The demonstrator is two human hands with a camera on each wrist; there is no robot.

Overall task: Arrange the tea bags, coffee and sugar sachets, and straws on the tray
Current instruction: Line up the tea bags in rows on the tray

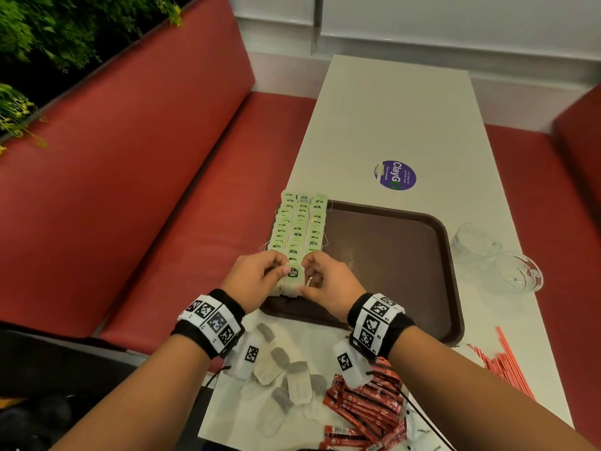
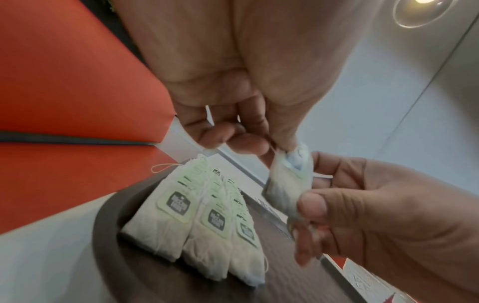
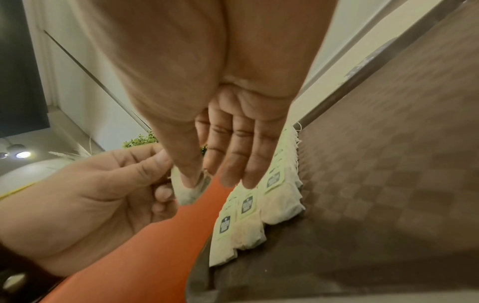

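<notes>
Both hands hold one tea bag (image 1: 292, 277) just above the near left corner of the brown tray (image 1: 390, 255). My left hand (image 1: 281, 268) pinches its top edge, seen close in the left wrist view where the left hand (image 2: 259, 145) grips the tea bag (image 2: 287, 184). My right hand (image 1: 307, 275) pinches the bag's lower part between thumb and fingers; the right hand (image 3: 207, 180) shows its thumb on the tea bag (image 3: 186, 194). Three rows of green-tagged tea bags (image 1: 300, 222) lie along the tray's left side. Loose tea bags (image 1: 279, 369), red sachets (image 1: 364, 405) and red-striped straws (image 1: 507, 359) lie on the table.
Two clear glass bowls (image 1: 497, 255) stand on the table to the right of the tray. A round purple sticker (image 1: 395, 175) marks the white table beyond it. Red bench seats (image 1: 146, 190) flank the table on both sides. The tray's right part is bare.
</notes>
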